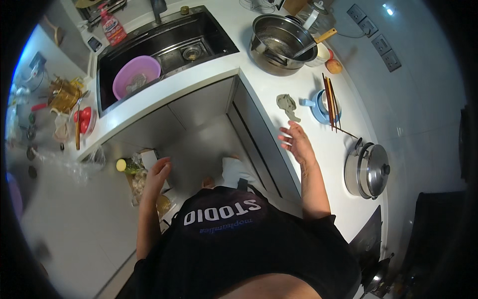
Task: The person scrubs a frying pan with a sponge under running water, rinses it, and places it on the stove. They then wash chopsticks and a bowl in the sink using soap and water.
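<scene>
My right hand [299, 145] is over the edge of the right-hand counter, palm up and fingers apart, holding nothing. Just beyond its fingertips lies a crumpled grey-green cloth [286, 104]; whether they touch is hard to tell. Beside the cloth stands a light blue handled pan [320, 113] with a white bowl [327, 102] in it and several chopsticks [330, 99] laid across. My left hand [158, 175] hangs in the air above the floor, empty, its fingers loosely stretched out. Under it is a box [148, 158] of vegetables.
Farther back, a large steel pot [278, 47] holds a wooden-handled utensil. A lidded pot [367, 171] stands at right. The dark sink [217, 37] contains a purple basin [117, 84]. Tomatoes [85, 119] sit in a bowl at the left counter end. A cabinet front [261, 144] runs below the counter.
</scene>
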A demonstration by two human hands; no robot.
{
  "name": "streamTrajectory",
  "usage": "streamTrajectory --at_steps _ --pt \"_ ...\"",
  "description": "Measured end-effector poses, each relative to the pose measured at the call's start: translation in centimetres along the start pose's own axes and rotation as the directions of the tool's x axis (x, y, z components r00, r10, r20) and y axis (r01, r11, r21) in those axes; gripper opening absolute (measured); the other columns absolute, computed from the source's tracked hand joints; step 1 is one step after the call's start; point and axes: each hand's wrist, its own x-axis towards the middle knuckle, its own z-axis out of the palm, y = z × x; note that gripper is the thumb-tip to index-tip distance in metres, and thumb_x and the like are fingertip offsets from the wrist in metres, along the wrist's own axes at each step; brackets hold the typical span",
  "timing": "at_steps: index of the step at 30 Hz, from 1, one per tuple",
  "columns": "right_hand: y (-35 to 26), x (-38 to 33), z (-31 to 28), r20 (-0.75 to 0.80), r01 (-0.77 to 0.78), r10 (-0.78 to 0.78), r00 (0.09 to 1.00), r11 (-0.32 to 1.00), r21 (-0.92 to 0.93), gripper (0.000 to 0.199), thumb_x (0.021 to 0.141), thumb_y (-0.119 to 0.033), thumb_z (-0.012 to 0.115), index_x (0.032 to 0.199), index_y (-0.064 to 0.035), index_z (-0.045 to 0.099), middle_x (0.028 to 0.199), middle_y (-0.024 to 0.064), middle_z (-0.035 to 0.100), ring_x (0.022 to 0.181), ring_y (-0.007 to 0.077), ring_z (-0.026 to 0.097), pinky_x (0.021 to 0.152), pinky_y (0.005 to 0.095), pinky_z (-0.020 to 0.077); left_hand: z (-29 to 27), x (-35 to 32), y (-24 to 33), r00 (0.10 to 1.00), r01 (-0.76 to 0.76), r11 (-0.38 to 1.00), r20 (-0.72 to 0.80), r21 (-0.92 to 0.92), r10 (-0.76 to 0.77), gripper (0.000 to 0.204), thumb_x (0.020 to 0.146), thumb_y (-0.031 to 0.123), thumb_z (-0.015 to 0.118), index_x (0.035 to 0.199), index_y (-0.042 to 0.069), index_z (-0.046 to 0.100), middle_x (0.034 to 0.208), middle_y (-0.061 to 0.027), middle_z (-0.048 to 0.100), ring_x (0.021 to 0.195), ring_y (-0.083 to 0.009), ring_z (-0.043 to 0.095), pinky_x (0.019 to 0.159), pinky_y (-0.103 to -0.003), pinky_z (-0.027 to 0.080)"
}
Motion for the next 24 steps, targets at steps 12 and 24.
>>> streamTrajectory --at_steps 12,24 --pt "-11.3 19.7 -2.2 -0.309 0.186 -0.151 0.939 0.978 0.089 0.080 0.077 -0.047 0.055 0.133 -0.0102 0.013 0.138 0.0110 0.013 0.122 0.0349 0.021 0.078 0.0456 0.0452 7.0 16.4 15.4 0.932 -0.190 0.982 0.317 0.018 0.174 0.039 0.086 0.025 0.050 0.118 0.004 0.045 0.105 -0.0084 0.055 0.091 -0.0127 0.049 0.077 -0.025 0.040" --pt "-13.7 24.9 -2.9 -0.222 -0.081 0.132 0.966 0.971 0.223 0.012 0.078 -0.003 0.041 0.081 0.0051 0.048 0.087 0.0171 0.056 0.079 0.0292 0.058 0.068 0.0392 0.0550 2.6 23.8 15.7 0.973 0.039 0.991 0.232 -0.125 -0.009 0.038 0.087 0.026 0.049 0.117 0.003 0.046 0.103 -0.0099 0.055 0.097 -0.0169 0.050 0.079 -0.028 0.042"
